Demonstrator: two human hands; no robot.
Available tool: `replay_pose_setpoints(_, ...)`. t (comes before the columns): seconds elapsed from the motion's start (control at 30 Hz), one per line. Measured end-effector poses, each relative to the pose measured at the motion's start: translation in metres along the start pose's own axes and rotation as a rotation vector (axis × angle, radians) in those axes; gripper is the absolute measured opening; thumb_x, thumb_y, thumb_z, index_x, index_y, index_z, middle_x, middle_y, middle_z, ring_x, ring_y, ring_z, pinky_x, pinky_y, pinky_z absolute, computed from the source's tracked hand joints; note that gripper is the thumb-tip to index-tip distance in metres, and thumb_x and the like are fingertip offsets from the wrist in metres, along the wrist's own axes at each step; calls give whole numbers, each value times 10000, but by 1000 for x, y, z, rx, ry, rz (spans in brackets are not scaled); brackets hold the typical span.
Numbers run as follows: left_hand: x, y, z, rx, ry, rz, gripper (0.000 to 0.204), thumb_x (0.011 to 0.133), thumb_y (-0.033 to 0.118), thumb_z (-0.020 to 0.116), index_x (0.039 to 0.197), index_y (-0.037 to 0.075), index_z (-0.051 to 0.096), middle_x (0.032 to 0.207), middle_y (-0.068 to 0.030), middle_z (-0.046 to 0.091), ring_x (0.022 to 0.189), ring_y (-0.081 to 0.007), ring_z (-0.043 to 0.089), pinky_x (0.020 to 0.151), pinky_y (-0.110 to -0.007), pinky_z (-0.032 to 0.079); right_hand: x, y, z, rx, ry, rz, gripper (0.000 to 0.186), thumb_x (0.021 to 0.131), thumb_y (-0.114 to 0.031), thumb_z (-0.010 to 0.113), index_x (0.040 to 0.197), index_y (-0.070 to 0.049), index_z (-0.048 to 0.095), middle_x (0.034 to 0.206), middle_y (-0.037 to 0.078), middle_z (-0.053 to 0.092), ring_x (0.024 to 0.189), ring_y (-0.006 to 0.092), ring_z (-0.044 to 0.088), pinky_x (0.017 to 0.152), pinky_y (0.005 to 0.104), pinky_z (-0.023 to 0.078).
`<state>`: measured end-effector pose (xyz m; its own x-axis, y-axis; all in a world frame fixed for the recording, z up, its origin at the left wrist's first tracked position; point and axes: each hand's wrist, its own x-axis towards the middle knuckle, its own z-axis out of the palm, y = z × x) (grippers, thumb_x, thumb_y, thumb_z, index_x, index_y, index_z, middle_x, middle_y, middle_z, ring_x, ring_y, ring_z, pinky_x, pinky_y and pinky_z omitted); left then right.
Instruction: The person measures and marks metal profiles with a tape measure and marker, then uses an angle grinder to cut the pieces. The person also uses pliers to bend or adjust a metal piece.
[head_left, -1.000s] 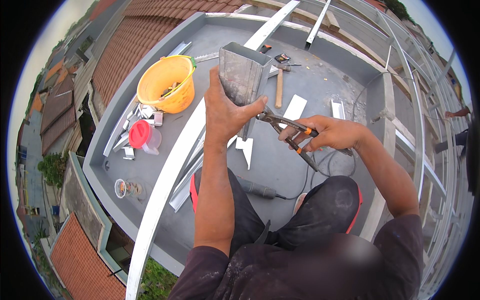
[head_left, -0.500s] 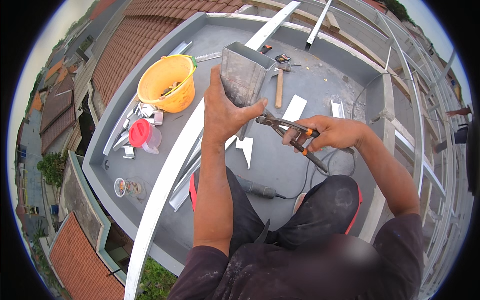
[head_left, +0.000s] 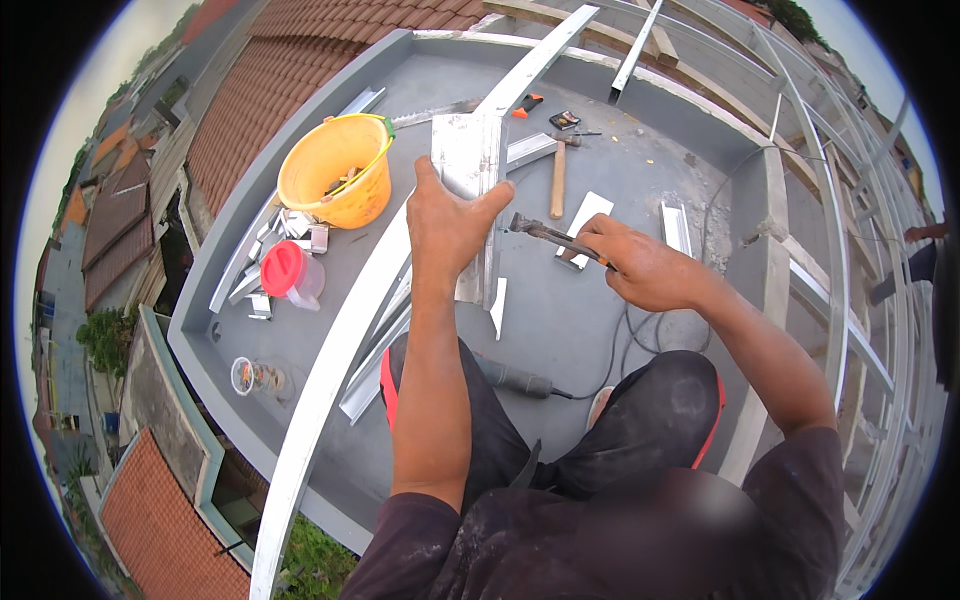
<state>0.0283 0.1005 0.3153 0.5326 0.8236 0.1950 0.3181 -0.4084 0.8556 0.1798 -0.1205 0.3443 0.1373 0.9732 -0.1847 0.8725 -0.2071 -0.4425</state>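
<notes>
My left hand [head_left: 450, 225] is wrapped round a short piece of silver metal channel [head_left: 465, 150], held upright over the grey floor with its flat dusty face showing. My right hand [head_left: 650, 260] grips a pair of pincers [head_left: 560, 238], seen edge-on. The pincers' jaws are just right of the channel's edge, near my left thumb; a small gap seems to lie between them. Most of the handles are hidden inside my right fingers. Behind the channel runs a long silver metal strip [head_left: 335, 390], crossing from lower left to the far edge.
A yellow bucket [head_left: 310, 185], metal offcuts [head_left: 245, 285], a pink-lidded tub [head_left: 290, 275] and a clear cup [head_left: 243, 375] stand left. Beyond lie a hammer [head_left: 558, 185] and a handsaw [head_left: 430, 113]. A corded power tool [head_left: 515, 378] lies by my knees. A low wall [head_left: 190, 290] rims the floor.
The channel has turned in my left hand: its open end faced me before, now its flat face does. My right hand has rotated the pincers edge-on, with the jaws slightly away from the channel.
</notes>
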Motion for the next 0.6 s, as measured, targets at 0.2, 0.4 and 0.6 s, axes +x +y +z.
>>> replay_pose_setpoints(0.2, 5, -8, -9, -86, 191, 7, 993, 725, 367, 934, 1429, -140, 450, 1316, -351, 648, 1233, -407, 664, 1096, -438, 493, -2, 77, 52, 850, -407, 308, 446, 841, -70, 652, 1282, -53, 715, 1154, 121, 667, 1073, 217, 671, 977, 375, 524)
replay_pose_setpoints(0.4, 4, -3, 12, -628, 136, -1, 860, 856, 298, 865, 1501, -86, 445, 1305, -187, 630, 1177, -281, 640, 1068, -391, 490, -16, 193, 243, 195, 2, 487, 377, 896, -19, 572, 1257, -39, 678, 1189, 236, 635, 1126, 397, 655, 900, 498, 545)
replay_pose_setpoints(0.6, -6, -2, 29, -704, 168, -14, 741, 986, 290, 729, 1570, -37, 411, 1472, -194, 542, 1348, -310, 557, 1140, -456, 449, 15, 176, 316, 66, 179, 503, 375, 935, -113, 662, 1295, -9, 645, 1227, 261, 563, 1145, 444, 590, 1011, 559, 521)
